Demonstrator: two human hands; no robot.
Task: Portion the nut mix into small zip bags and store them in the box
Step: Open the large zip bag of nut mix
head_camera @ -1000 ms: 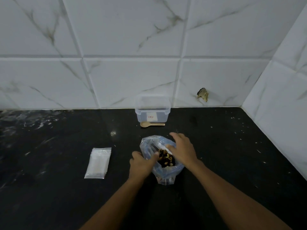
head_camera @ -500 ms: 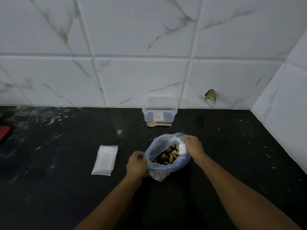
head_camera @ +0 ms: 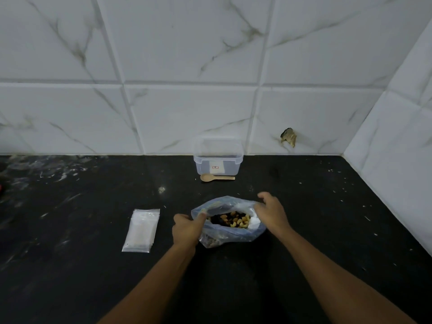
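Note:
A clear bluish plastic bag [head_camera: 230,235] of nut mix [head_camera: 231,220] stands open on the black counter, cashews and dark pieces showing inside. My left hand [head_camera: 187,229] pinches the bag's left rim with thumb and fingers. My right hand [head_camera: 271,212] grips the right rim, fingers curled over its edge. A flat stack of small clear zip bags [head_camera: 141,230] lies to the left of the bag. The clear plastic box [head_camera: 218,157] stands without a lid at the back wall, with a small wooden spoon [head_camera: 216,177] lying in front of it.
The black counter [head_camera: 327,218] is flecked with pale specks and smears, heavier at the far left. White marble tile walls close the back and the right side, meeting in a corner. A chipped hole [head_camera: 289,136] marks the back wall.
Both hands have pulled the bag's mouth wider apart, from nearly covering the nuts to holding opposite rims. The camera view shifted slightly.

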